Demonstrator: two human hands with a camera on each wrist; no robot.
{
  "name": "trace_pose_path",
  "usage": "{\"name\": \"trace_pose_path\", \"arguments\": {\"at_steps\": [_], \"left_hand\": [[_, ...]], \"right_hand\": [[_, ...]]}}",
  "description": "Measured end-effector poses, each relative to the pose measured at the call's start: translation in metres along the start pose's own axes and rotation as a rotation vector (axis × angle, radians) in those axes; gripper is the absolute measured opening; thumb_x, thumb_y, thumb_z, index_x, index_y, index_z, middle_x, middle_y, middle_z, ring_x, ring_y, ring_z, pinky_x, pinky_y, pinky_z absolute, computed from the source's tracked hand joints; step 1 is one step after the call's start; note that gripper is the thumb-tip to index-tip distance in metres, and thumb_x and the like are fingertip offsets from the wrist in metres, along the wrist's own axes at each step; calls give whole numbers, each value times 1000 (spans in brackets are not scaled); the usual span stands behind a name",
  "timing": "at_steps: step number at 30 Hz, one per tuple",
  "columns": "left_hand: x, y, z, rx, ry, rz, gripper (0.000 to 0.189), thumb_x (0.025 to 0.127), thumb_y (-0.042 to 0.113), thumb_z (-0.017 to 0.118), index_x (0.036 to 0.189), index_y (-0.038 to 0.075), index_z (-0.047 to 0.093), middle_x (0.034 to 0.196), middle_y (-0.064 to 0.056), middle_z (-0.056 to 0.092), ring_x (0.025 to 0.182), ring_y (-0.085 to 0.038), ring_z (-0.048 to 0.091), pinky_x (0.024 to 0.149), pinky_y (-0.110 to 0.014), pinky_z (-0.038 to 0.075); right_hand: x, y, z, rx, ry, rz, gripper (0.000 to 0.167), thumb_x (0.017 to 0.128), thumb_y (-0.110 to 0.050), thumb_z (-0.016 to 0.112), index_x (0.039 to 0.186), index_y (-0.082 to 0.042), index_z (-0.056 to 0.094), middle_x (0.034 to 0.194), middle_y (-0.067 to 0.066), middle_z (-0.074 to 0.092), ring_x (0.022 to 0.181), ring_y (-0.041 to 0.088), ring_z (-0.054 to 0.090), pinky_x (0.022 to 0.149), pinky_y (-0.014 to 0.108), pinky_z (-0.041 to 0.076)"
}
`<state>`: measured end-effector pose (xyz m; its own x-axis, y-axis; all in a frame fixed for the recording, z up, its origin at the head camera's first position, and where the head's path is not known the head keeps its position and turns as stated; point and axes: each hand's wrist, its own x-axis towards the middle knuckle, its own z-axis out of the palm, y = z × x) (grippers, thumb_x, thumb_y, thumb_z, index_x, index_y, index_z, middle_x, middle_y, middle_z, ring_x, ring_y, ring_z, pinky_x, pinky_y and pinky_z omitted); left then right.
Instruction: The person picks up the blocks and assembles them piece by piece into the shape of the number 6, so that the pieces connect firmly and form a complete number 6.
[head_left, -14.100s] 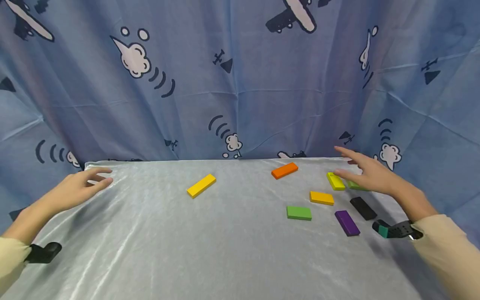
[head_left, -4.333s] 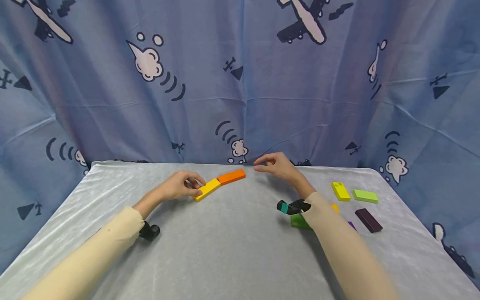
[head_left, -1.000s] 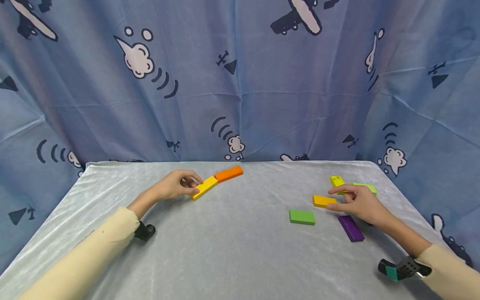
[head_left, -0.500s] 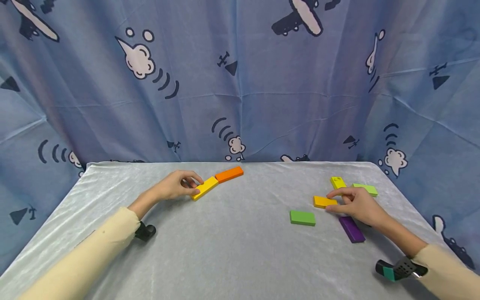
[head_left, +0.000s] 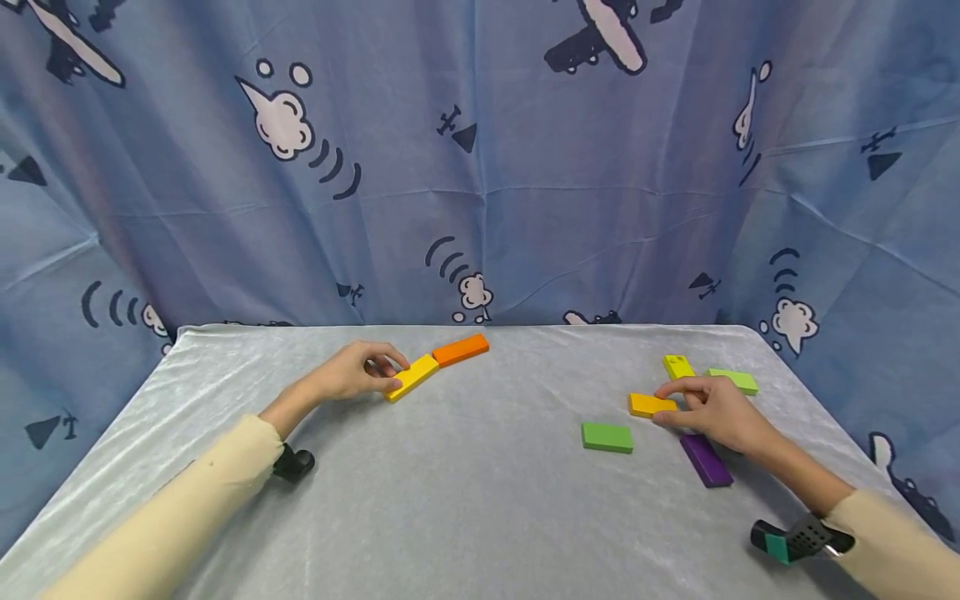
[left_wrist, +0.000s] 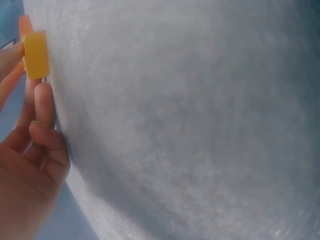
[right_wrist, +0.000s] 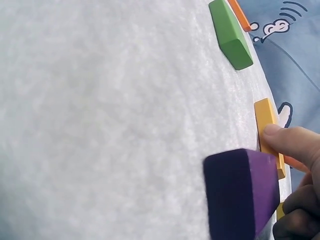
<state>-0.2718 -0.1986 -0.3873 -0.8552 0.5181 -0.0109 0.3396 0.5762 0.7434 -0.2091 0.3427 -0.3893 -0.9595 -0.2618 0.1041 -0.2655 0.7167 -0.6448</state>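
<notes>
My left hand (head_left: 352, 372) pinches a yellow block (head_left: 415, 377) lying on the cloth, thumb on its near side. In the left wrist view the block's end (left_wrist: 37, 55) shows between the fingers. An orange block (head_left: 461, 350) touches its far right end at a slight angle. On the right, my right hand (head_left: 723, 410) pinches an amber-yellow block (head_left: 645, 405) at its right end. The right wrist view shows the thumb against the side of this amber block (right_wrist: 264, 112). A purple block (head_left: 706, 460) lies just below that hand.
A green block (head_left: 607, 437) lies left of the purple one. Behind the right hand are a bright yellow block (head_left: 677, 365) and a light green block (head_left: 733, 381). A pale cloth (head_left: 450, 500) covers the table; a blue patterned curtain (head_left: 480, 167) hangs at its back edge.
The orange block has moved left from the right side to the yellow block's end. My left hand came to the yellow block. My right hand went back right and closed its fingers on the amber block.
</notes>
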Motion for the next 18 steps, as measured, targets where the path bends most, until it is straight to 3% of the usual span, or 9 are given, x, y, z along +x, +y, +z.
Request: {"name": "trace_pose_path", "arguments": {"at_steps": [18], "left_hand": [[-2,2,0,-17,-4,-15,26,93,9,76,118,8,73,100,-4,70,89,-21,66,77,-36,55]], "right_hand": [[4,-7,-5,79,-5,59,40,85,-22,86,114,1,73,60,-4,31,50,11,31,48,31,31]]}}
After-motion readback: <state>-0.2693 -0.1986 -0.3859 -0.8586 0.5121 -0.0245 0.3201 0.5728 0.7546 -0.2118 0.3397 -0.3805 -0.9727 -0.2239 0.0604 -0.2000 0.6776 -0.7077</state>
